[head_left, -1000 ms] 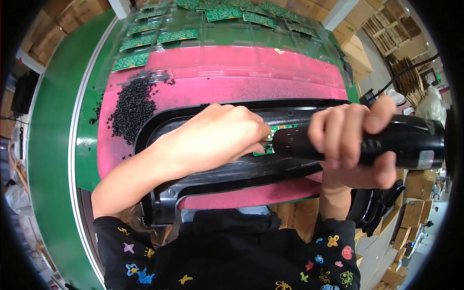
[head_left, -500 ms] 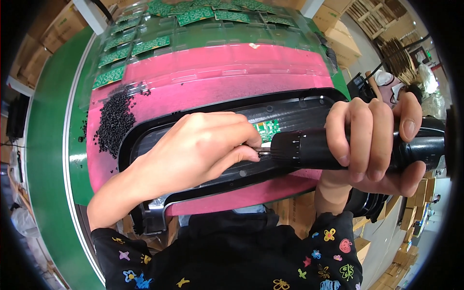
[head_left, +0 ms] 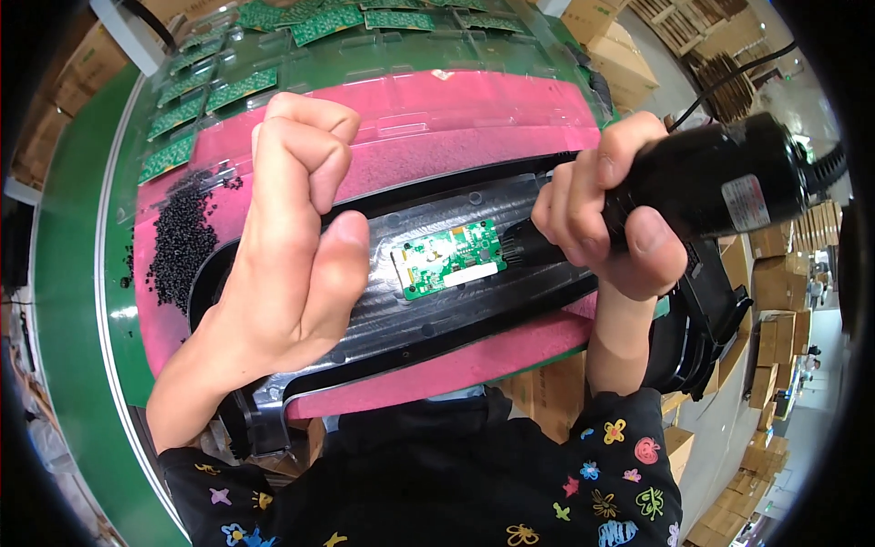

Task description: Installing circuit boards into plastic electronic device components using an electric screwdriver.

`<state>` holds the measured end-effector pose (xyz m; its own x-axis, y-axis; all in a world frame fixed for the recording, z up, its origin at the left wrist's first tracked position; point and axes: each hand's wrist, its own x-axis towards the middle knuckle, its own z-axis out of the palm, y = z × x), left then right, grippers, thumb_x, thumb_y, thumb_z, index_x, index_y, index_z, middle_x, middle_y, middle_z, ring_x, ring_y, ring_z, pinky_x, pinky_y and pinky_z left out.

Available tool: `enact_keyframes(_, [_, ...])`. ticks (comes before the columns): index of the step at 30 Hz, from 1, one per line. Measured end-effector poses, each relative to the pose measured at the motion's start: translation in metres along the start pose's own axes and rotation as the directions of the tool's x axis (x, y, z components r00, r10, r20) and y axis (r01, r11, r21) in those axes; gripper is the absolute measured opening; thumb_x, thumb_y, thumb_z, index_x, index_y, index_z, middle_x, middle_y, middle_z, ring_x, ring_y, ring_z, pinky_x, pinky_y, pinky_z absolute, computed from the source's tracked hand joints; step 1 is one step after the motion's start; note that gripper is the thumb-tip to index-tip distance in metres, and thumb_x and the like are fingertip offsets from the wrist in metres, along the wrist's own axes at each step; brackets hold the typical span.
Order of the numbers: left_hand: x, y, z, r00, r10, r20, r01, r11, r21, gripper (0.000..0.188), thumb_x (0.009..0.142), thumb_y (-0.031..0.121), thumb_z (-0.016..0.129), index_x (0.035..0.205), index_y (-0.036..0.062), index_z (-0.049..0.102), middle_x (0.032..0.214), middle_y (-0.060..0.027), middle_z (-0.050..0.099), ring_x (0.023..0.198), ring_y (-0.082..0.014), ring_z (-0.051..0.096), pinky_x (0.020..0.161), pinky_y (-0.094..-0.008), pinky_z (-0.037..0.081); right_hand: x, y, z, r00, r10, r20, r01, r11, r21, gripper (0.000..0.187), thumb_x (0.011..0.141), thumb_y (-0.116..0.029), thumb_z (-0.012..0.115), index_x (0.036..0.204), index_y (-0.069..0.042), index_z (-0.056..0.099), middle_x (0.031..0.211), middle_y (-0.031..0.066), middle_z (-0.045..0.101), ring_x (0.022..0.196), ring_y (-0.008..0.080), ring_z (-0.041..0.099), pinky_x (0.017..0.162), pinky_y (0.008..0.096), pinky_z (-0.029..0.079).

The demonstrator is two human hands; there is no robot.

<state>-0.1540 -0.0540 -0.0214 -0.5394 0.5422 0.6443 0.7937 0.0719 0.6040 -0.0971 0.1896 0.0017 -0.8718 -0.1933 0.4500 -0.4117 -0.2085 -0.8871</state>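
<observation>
My right hand (head_left: 597, 210) is wrapped round a black electric screwdriver (head_left: 715, 187), tilted, its tip end down by the right end of a green circuit board (head_left: 436, 257). Whether the tip touches a screw is hidden. The board bears a white strip and lies inside a long black plastic housing (head_left: 369, 314). My left hand (head_left: 296, 214) is raised over the housing's left part, fingers curled in, thumb held a little off them. Anything inside those curled fingers is out of sight.
A heap of small black screws (head_left: 178, 251) lies left of the housing on the pink mat (head_left: 474, 105). Clear plastic trays (head_left: 351, 56) with several green boards (head_left: 241, 89) stand behind. More black plastic parts (head_left: 702, 314) are at the right. Cardboard boxes (head_left: 615, 68) stand beyond.
My left hand has left the screwdriver's tip and moved left and up. The screwdriver has tilted, its tip end coming down to the board's right end. The board is now uncovered.
</observation>
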Motion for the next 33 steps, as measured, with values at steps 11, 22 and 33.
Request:
enact_keyframes(11, [0.001,0.005,0.005,0.999,-0.046,0.007,0.046,0.998,-0.033,0.033,0.069,-0.016,0.043,0.097,0.0001,0.038,0.092,-0.0130,0.039,0.085,-0.0255,0.041,0.082,-0.0351,0.038,-0.002,0.006,0.005,0.994,-0.085,-0.063,0.093,0.988,0.126,0.033,0.078,-0.014,0.064,0.100,0.000,0.043,0.057,0.0027,0.046,0.044,0.0094,0.042,0.041,0.0246,0.038])
enact_keyframes(22, [0.006,0.013,-0.008,0.990,-0.116,0.080,0.109,0.990,0.086,0.031,0.075,-0.008,0.045,0.103,0.0030,0.040,0.102,-0.0093,0.040,0.096,-0.0188,0.041,0.093,-0.0288,0.034,-0.001,0.011,0.011,0.998,-0.035,-0.056,0.045,0.979,0.197,0.032,0.079,-0.015,0.067,0.096,-0.001,0.044,0.059,0.0028,0.046,0.046,0.0092,0.042,0.044,0.0235,0.037])
enact_keyframes(33, [-0.015,0.009,-0.064,0.852,-0.420,0.312,0.107,0.724,0.681,0.036,0.081,0.006,0.066,0.113,-0.0024,0.052,0.107,-0.0183,0.057,0.100,-0.0348,0.055,0.089,-0.0406,0.043,0.001,0.002,0.008,0.967,0.093,-0.237,-0.092,0.996,0.017,0.038,0.091,-0.040,0.059,0.103,-0.006,0.045,0.057,-0.0038,0.040,0.047,0.0090,0.038,0.054,0.0260,0.038])
